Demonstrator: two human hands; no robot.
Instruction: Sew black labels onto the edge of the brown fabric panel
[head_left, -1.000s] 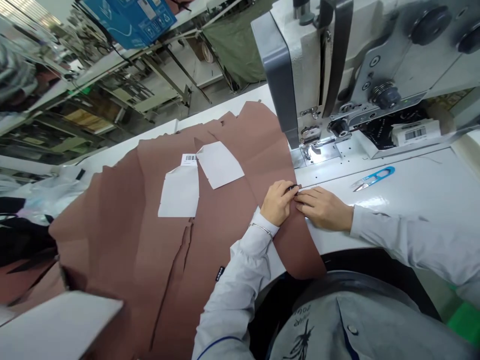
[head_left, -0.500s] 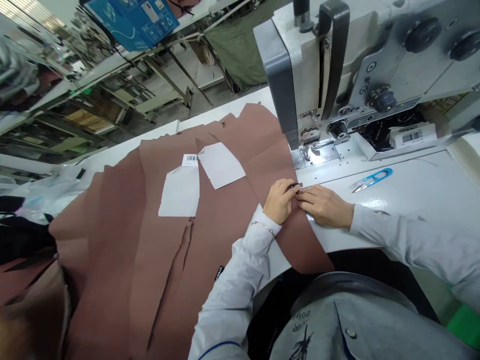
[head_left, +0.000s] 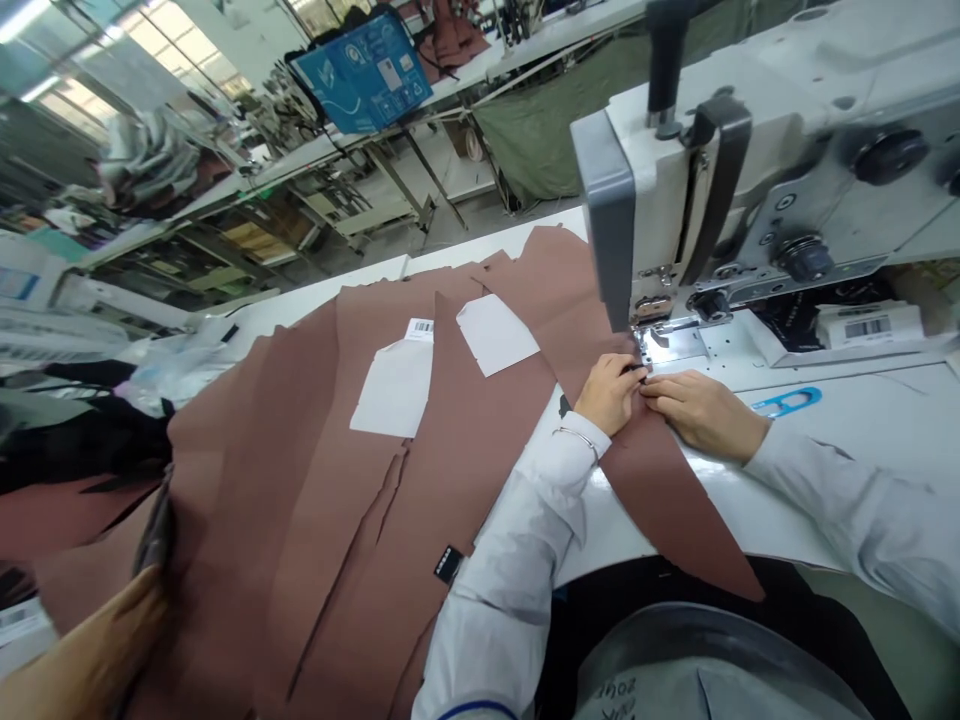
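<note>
Where brown fabric (head_left: 450, 450) spreads across centre frame: left hand (head_left: 609, 392) curled, fingertips pinching fabric edge just below sewing machine (head_left: 750, 200) presser foot, right of centre. Right hand (head_left: 701, 408) flat, palm down, fingers closed, pressing same edge, fingertips touching left. Blue snips (head_left: 787, 402) beside right wrist.

White sewing table (head_left: 862, 440), brown fabric pieces (head_left: 337, 480), blue thread snips (head_left: 787, 402)

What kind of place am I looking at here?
Most likely a garment factory sewing floor. An industrial sewing machine stands on a white worktable, cut brown fabric panels are laid out beside it, and more workbenches run behind.
</note>
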